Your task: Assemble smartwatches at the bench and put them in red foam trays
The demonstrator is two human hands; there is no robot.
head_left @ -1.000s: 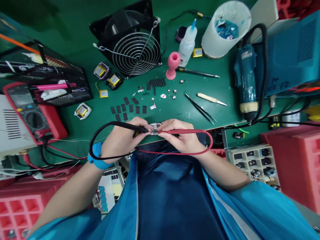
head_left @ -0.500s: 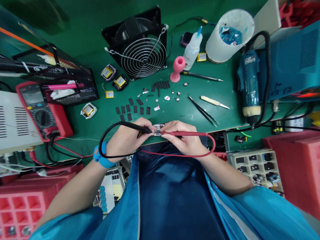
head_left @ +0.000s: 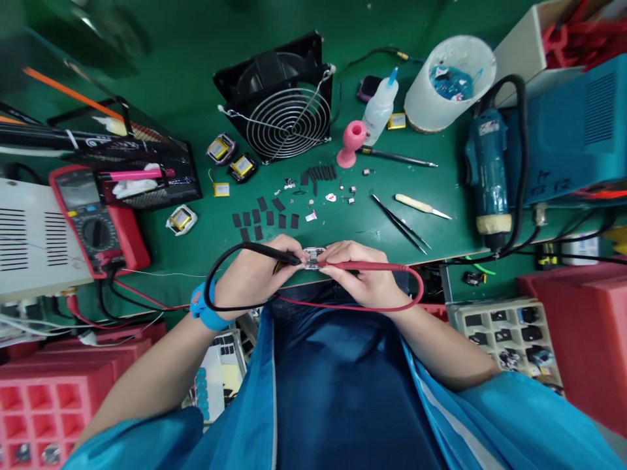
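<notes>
I see both hands together at the near edge of the green workbench, just below the middle of the frame. The left hand is nearly closed, thumb and forefinger pinching the black test probe against the left side of a small electronic housing. The right hand is curled likewise around the red test probe, its fingertips at the housing's right side. The housing sits between the two sets of fingertips, its metallic insides facing my camera; whether either probe tip touches a contact is too small for me to tell.

The black lead loops past a blue wristband on the left wrist. Left of frame I have the red-cased multimeter, leads plugged in at its lower end. Small black strips lie just above the left hand. Right of centre, tweezers lie near a cream-handled blade. At upper centre stands a black fan, its wire guard towards me.
</notes>
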